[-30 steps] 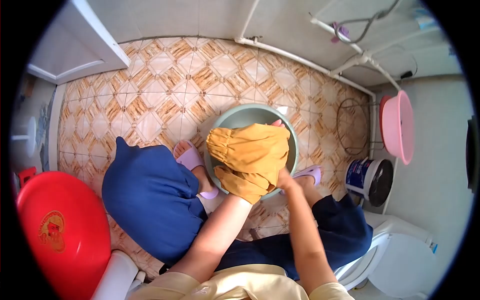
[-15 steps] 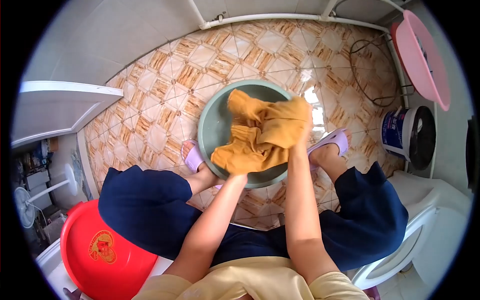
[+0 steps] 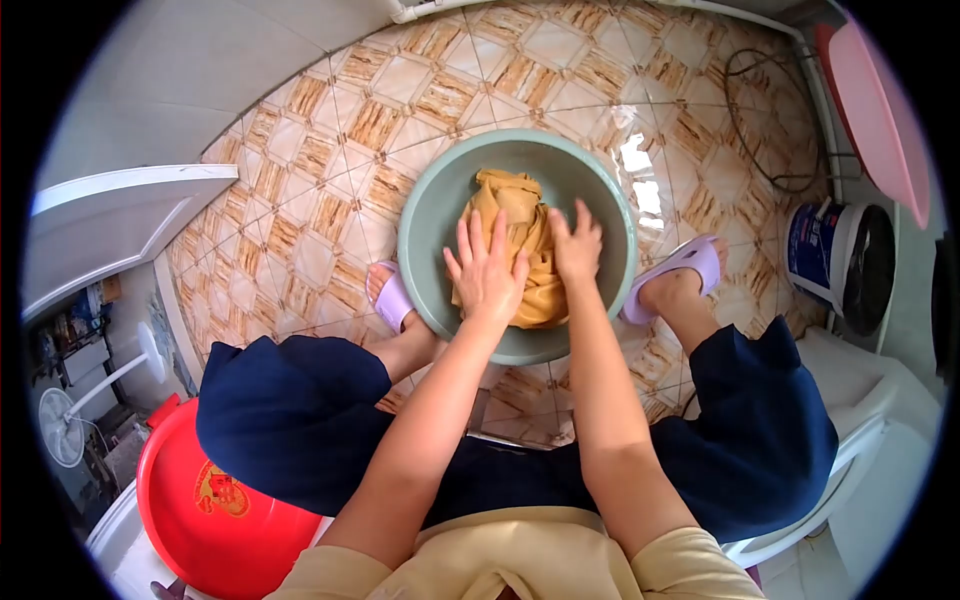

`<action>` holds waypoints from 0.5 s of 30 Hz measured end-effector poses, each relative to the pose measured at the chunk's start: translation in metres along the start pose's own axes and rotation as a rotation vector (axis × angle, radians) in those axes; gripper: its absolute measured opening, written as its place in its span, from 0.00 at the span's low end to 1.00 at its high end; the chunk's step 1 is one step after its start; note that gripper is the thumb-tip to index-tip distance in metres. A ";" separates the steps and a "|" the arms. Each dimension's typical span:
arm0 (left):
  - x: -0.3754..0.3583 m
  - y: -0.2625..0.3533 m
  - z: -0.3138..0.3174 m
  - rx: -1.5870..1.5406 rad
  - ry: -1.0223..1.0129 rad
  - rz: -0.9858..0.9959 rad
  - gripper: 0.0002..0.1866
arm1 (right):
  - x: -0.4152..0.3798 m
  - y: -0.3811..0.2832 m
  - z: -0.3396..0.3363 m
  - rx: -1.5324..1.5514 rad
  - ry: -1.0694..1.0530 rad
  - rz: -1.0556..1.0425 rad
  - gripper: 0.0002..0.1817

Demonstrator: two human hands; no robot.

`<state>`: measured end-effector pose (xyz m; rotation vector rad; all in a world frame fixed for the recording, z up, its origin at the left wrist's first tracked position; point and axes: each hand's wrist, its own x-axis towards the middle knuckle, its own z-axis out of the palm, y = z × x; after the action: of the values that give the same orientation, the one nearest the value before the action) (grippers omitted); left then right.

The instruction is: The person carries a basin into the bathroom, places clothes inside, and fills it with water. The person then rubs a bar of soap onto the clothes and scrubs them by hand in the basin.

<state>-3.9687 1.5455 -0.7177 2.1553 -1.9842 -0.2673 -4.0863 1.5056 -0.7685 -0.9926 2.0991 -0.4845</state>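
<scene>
A green basin (image 3: 418, 230) stands on the tiled floor between my feet. Bunched inside it lies a mustard-yellow cloth (image 3: 538, 298). My left hand (image 3: 488, 272) is spread over the left part of the cloth, palm down, with its fingers apart. Beside the cloth's right edge is my right hand (image 3: 577, 245), its fingers apart and slightly blurred. Neither hand grips the cloth. The cloth under my left palm is hidden.
A red basin (image 3: 225, 540) is at the lower left, near a white door (image 3: 130, 225). On the right are a pink basin (image 3: 875, 120), a blue-and-white bucket (image 3: 815, 250) and a white chair (image 3: 850, 460). A dark hose (image 3: 735, 120) lies on the floor.
The yellow cloth has gone from being held up in both hands to lying in the basin. Both hands have let go of it and opened. The view has shifted slightly.
</scene>
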 end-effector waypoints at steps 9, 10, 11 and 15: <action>-0.032 -0.042 0.075 0.146 -0.495 -0.332 0.20 | -0.045 0.027 0.082 -0.230 0.194 -0.522 0.19; -0.021 -0.032 0.069 0.144 -0.404 -0.353 0.19 | -0.024 0.024 0.079 -0.240 0.120 -0.440 0.18; -0.013 -0.030 0.067 0.148 -0.407 -0.351 0.19 | -0.007 0.020 0.080 -0.238 0.119 -0.436 0.18; 0.022 -0.036 0.080 0.093 -0.121 -0.357 0.29 | 0.041 -0.019 0.077 -0.342 -0.104 -0.313 0.20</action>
<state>-3.9532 1.5245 -0.8047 2.6063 -1.6860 -0.3724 -4.0354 1.4606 -0.8263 -1.5240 1.9783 -0.2199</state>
